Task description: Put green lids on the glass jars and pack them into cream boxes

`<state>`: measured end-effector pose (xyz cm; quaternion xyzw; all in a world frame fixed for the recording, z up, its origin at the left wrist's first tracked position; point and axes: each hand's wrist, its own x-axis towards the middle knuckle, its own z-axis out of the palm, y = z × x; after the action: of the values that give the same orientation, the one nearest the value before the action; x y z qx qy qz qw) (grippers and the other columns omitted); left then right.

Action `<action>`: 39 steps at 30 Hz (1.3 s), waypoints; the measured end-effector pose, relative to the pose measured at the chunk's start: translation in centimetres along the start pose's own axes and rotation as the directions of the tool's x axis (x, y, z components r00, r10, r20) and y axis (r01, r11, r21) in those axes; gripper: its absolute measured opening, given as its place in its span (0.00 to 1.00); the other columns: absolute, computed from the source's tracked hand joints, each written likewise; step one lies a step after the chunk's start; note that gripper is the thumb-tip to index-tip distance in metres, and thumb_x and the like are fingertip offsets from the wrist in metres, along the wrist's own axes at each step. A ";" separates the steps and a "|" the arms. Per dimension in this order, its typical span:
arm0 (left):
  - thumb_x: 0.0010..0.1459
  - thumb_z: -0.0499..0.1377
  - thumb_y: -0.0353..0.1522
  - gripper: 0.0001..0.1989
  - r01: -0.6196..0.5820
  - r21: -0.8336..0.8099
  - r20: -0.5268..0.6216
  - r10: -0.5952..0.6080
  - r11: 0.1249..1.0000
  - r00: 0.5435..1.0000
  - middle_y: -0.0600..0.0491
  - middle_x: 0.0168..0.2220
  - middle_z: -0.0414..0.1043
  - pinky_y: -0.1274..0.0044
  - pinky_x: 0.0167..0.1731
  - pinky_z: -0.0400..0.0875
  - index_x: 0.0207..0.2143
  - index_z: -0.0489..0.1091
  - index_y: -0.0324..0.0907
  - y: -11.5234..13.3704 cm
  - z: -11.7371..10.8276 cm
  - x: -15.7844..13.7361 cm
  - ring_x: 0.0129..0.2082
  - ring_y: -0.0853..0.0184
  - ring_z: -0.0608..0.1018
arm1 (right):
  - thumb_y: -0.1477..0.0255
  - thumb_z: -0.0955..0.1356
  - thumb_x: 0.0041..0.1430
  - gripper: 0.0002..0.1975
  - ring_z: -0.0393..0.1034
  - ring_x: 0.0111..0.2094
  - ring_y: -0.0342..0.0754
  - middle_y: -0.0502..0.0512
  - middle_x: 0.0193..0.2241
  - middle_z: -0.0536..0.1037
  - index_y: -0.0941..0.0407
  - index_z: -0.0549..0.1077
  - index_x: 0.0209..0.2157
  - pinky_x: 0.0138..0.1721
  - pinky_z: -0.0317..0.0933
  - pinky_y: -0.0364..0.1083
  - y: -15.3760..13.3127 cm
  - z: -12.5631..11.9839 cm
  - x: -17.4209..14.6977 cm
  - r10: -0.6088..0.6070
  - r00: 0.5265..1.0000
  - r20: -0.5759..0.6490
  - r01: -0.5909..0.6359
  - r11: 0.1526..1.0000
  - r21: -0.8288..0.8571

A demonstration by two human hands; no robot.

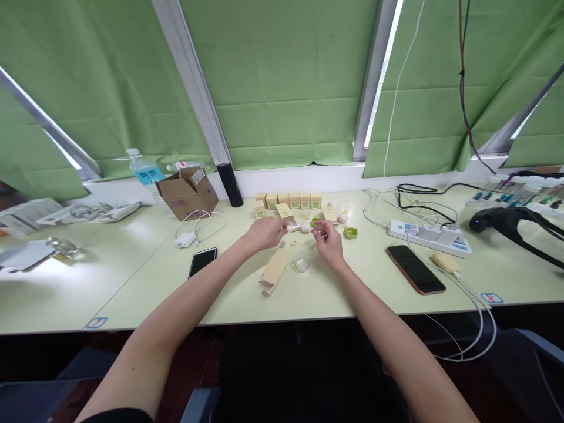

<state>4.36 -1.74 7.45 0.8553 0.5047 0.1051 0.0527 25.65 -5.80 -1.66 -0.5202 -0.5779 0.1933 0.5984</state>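
Observation:
My left hand [264,233] is over the middle of the table, its fingers closed together beside a small pale piece [294,228]. Whatever its fingertips hold, if anything, is too small to make out. Opposite it, my right hand [328,241] has thumb and fingers bent in a pinch. A green piece [314,222] shows right at those fingertips, and a small white rounded piece [305,228] is just left of them. Between my forearms lie an opened cardboard box [275,267] and a clear plastic piece [301,262]. A green open case [351,232] sits right of my right hand.
Several small beige boxes [294,200] stand in a row behind my hands. A brown carton [187,194] and a black cylinder [230,185] are at the back left. Phones lie either side, one black phone [414,269] near a white power strip [429,238] with cables.

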 end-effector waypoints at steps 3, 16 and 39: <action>0.57 0.62 0.56 0.37 0.018 0.078 0.075 -0.024 0.997 0.997 0.36 0.41 0.81 0.61 0.40 0.70 0.62 0.69 0.45 1.4 0.5 -4.5 0.43 0.39 0.82 | 0.65 0.67 0.62 0.11 0.73 0.34 0.52 0.56 0.39 0.81 0.51 0.72 0.45 0.35 0.65 0.51 -0.1 0.2 0.0 0.001 1.000 0.031 -0.001 1.000 -0.020; 0.67 0.50 0.28 0.30 0.220 0.397 -0.046 -0.220 0.891 0.975 0.35 0.49 0.78 0.66 0.40 0.73 0.70 0.53 0.38 -1.9 1.5 -9.9 0.49 0.47 0.79 | 0.72 0.68 0.60 0.13 0.73 0.34 0.47 0.50 0.42 0.81 0.50 0.71 0.48 0.39 0.64 0.49 -0.5 0.2 -0.4 0.116 0.948 0.297 -0.049 0.974 -0.223; 0.62 0.59 0.43 0.25 0.078 0.080 -0.082 -0.072 0.994 0.994 0.35 0.50 0.79 0.55 0.57 0.62 0.56 0.76 0.38 -5.9 1.1 -0.1 0.61 0.39 0.65 | 0.75 0.66 0.61 0.11 0.73 0.33 0.47 0.50 0.39 0.81 0.50 0.73 0.44 0.36 0.61 0.47 0.1 0.2 -0.2 0.122 0.962 0.242 -0.040 0.948 -0.317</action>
<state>-0.49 1.06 5.20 0.8323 0.5421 0.1157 0.0013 25.45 -5.89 -1.88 -0.6011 -0.6520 0.1915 0.4206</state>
